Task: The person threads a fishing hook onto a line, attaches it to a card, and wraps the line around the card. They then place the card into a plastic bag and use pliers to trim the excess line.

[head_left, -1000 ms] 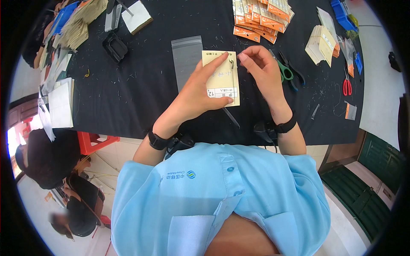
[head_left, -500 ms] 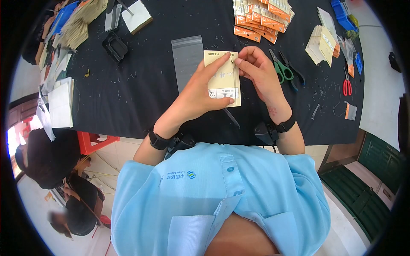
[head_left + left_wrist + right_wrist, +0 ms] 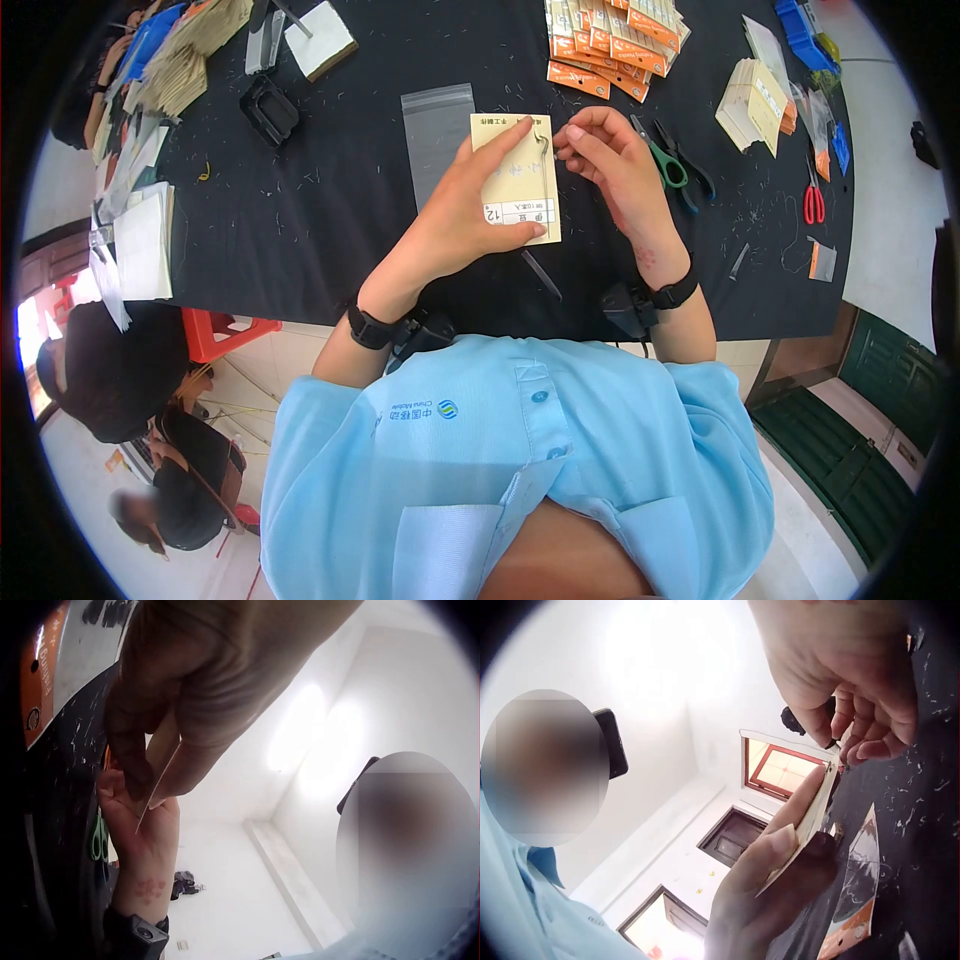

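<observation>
A pale yellow card (image 3: 513,185) with printed characters and the number 12 is gripped by the left hand (image 3: 450,215), its thumb and a finger lying over the front. Along the card's right side runs a thin line with a small hook (image 3: 542,143) at its upper end. The right hand (image 3: 620,170) is just right of the card's top, thumb and index finger pinched together; whether a thread lies between them cannot be told. In the right wrist view the card (image 3: 810,825) appears nearly edge-on, the right hand (image 3: 851,682) by its upper end.
A clear zip bag (image 3: 436,140) lies left of the card. Green-handled scissors (image 3: 669,168) and dark pliers (image 3: 690,165) are beyond the right hand. Orange-and-white packets (image 3: 610,50), a card stack (image 3: 750,105), red scissors (image 3: 813,205) and a black tray (image 3: 268,110) lie around.
The right hand moved onto the hook at the card's top, then back to the right of it. The card shifted slightly right, then back left and up with the left hand.
</observation>
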`<action>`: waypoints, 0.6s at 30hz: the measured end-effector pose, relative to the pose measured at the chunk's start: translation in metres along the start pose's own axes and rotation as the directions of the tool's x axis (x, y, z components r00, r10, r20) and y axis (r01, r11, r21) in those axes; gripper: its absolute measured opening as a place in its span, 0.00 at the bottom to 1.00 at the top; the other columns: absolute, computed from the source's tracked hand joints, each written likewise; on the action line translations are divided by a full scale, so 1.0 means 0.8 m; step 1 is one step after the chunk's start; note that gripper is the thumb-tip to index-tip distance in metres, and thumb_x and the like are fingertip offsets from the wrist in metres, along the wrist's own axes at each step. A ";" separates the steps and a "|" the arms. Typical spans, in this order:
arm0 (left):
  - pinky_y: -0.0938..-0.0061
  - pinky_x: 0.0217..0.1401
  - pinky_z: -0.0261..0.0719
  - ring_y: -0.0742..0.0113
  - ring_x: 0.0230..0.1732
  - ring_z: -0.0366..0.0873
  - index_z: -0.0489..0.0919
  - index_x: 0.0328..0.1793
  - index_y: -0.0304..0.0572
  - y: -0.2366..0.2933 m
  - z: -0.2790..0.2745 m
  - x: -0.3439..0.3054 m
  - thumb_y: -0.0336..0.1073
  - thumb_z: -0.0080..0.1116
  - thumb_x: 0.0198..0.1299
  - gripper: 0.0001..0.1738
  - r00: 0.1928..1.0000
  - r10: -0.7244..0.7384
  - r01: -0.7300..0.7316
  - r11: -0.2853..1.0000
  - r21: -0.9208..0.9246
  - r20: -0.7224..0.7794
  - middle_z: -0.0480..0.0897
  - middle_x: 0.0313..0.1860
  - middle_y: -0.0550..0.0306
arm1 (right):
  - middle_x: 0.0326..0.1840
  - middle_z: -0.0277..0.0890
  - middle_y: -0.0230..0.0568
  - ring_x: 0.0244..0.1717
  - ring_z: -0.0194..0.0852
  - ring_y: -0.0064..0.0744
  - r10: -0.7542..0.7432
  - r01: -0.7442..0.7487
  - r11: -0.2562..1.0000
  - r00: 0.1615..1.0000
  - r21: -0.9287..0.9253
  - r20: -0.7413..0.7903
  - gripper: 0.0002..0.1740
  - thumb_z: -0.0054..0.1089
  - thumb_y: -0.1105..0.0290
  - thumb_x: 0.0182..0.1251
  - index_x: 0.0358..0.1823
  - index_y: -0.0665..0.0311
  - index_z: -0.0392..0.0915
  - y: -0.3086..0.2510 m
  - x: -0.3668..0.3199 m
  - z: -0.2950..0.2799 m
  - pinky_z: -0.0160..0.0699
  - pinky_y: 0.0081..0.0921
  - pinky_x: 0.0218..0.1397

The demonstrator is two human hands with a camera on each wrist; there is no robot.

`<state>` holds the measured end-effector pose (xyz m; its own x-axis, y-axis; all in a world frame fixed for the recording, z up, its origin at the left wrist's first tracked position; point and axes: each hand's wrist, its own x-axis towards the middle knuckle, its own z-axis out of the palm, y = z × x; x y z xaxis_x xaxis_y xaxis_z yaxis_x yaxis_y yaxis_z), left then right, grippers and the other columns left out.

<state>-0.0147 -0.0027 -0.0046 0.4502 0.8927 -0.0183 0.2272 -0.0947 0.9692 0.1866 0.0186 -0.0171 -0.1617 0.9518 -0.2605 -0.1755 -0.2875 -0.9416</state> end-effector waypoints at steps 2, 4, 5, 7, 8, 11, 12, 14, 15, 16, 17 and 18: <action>0.68 0.60 0.67 0.57 0.57 0.68 0.62 0.72 0.51 -0.001 0.000 0.001 0.32 0.71 0.38 0.50 1.000 -0.003 0.003 1.000 -0.003 -0.025 0.68 0.56 0.45 | 0.39 0.77 0.34 0.40 0.73 0.20 0.007 -0.007 1.000 1.000 -0.021 -0.011 0.12 0.56 0.65 0.65 0.45 0.63 0.71 -0.002 -0.001 -0.002 0.70 0.18 0.44; 0.69 0.59 0.68 0.58 0.56 0.69 0.62 0.72 0.51 -0.003 -0.002 0.002 0.32 0.71 0.37 0.50 0.998 0.040 -0.038 0.999 0.037 -0.048 0.68 0.57 0.45 | 0.39 0.76 0.34 0.39 0.72 0.18 0.020 -0.021 1.000 1.000 -0.019 -0.021 0.09 0.55 0.67 0.67 0.45 0.62 0.71 -0.003 -0.003 -0.003 0.71 0.16 0.45; 0.69 0.59 0.68 0.58 0.56 0.69 0.62 0.72 0.51 -0.003 -0.003 0.002 0.32 0.71 0.37 0.50 0.998 0.039 -0.038 0.999 0.037 -0.047 0.68 0.57 0.45 | 0.39 0.76 0.34 0.39 0.72 0.18 0.020 -0.021 1.000 1.000 -0.019 -0.021 0.09 0.55 0.67 0.67 0.45 0.62 0.71 -0.002 -0.004 -0.005 0.71 0.16 0.45; 0.70 0.58 0.69 0.59 0.55 0.71 0.62 0.72 0.51 -0.002 -0.006 0.003 0.33 0.71 0.37 0.50 0.998 0.009 -0.006 0.999 0.046 -0.063 0.68 0.57 0.45 | 0.39 0.76 0.34 0.39 0.72 0.18 0.034 -0.035 0.998 0.999 -0.044 -0.017 0.09 0.54 0.67 0.67 0.45 0.62 0.71 0.000 -0.005 -0.007 0.71 0.16 0.45; 0.70 0.58 0.69 0.59 0.55 0.71 0.62 0.72 0.51 0.001 -0.009 0.004 0.33 0.71 0.37 0.50 0.998 0.009 -0.006 0.999 0.047 -0.063 0.68 0.57 0.45 | 0.39 0.76 0.34 0.39 0.72 0.18 0.034 -0.035 0.998 0.999 -0.044 -0.017 0.09 0.54 0.67 0.67 0.45 0.62 0.71 -0.001 -0.007 -0.006 0.71 0.16 0.45; 0.67 0.62 0.68 0.53 0.58 0.69 0.59 0.73 0.49 0.005 -0.017 0.006 0.31 0.71 0.39 0.50 0.991 -0.135 0.134 0.990 -0.043 -0.021 0.65 0.58 0.43 | 0.39 0.76 0.34 0.39 0.72 0.18 0.039 -0.040 0.997 0.999 -0.068 -0.016 0.09 0.54 0.67 0.67 0.44 0.62 0.71 -0.002 -0.010 -0.005 0.70 0.15 0.44; 0.67 0.61 0.69 0.54 0.57 0.70 0.60 0.72 0.49 -0.004 -0.018 0.007 0.32 0.71 0.39 0.50 0.994 -0.083 0.084 0.996 0.009 -0.065 0.65 0.57 0.44 | 0.39 0.77 0.34 0.39 0.73 0.18 0.029 -0.030 0.996 1.000 -0.079 -0.005 0.10 0.55 0.66 0.67 0.44 0.62 0.72 0.000 -0.010 -0.005 0.70 0.16 0.44; 0.68 0.60 0.70 0.55 0.56 0.71 0.61 0.72 0.48 -0.006 -0.024 0.009 0.34 0.72 0.38 0.50 0.990 -0.036 0.055 0.988 0.141 -0.138 0.66 0.56 0.45 | 0.38 0.77 0.34 0.39 0.73 0.19 0.015 -0.015 0.996 1.000 -0.090 0.008 0.11 0.55 0.65 0.66 0.44 0.62 0.72 0.001 -0.011 -0.005 0.70 0.17 0.43; 0.68 0.60 0.70 0.55 0.56 0.71 0.61 0.72 0.48 -0.008 -0.029 0.010 0.34 0.72 0.38 0.50 0.990 -0.032 0.052 0.988 0.145 -0.139 0.66 0.56 0.45 | 0.38 0.77 0.33 0.39 0.73 0.19 0.020 -0.019 0.995 1.000 -0.101 0.010 0.10 0.55 0.65 0.66 0.44 0.62 0.72 0.000 -0.012 -0.005 0.70 0.17 0.43; 0.68 0.59 0.71 0.56 0.55 0.72 0.61 0.72 0.48 -0.012 -0.034 0.012 0.35 0.73 0.38 0.50 0.981 -0.013 0.042 0.988 0.147 -0.194 0.66 0.55 0.45 | 0.38 0.77 0.33 0.39 0.73 0.19 0.020 -0.019 0.994 1.000 -0.112 0.011 0.10 0.55 0.65 0.66 0.44 0.62 0.72 0.000 -0.011 -0.004 0.69 0.17 0.43; 0.68 0.57 0.72 0.56 0.55 0.72 0.61 0.72 0.48 -0.014 -0.040 0.015 0.35 0.73 0.38 0.51 0.969 0.006 0.032 0.988 0.149 -0.247 0.66 0.55 0.45 | 0.38 0.77 0.33 0.39 0.73 0.19 0.012 -0.011 0.994 1.000 -0.111 0.012 0.10 0.55 0.65 0.66 0.44 0.62 0.72 0.000 -0.011 -0.005 0.69 0.17 0.43; 0.70 0.56 0.74 0.58 0.54 0.73 0.61 0.72 0.47 -0.013 -0.047 0.018 0.35 0.73 0.39 0.50 0.960 0.017 0.015 0.994 0.110 -0.278 0.66 0.54 0.45 | 0.38 0.77 0.33 0.39 0.73 0.19 0.011 -0.008 0.994 1.000 -0.113 0.023 0.10 0.55 0.65 0.66 0.43 0.62 0.72 0.001 -0.010 -0.007 0.69 0.17 0.43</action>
<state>-0.0432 0.0274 -0.0058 0.1956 0.9784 0.0668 0.3275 -0.1294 0.9360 0.1933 0.0110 -0.0167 -0.1854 0.9461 -0.2655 -0.0636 -0.2812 -0.9575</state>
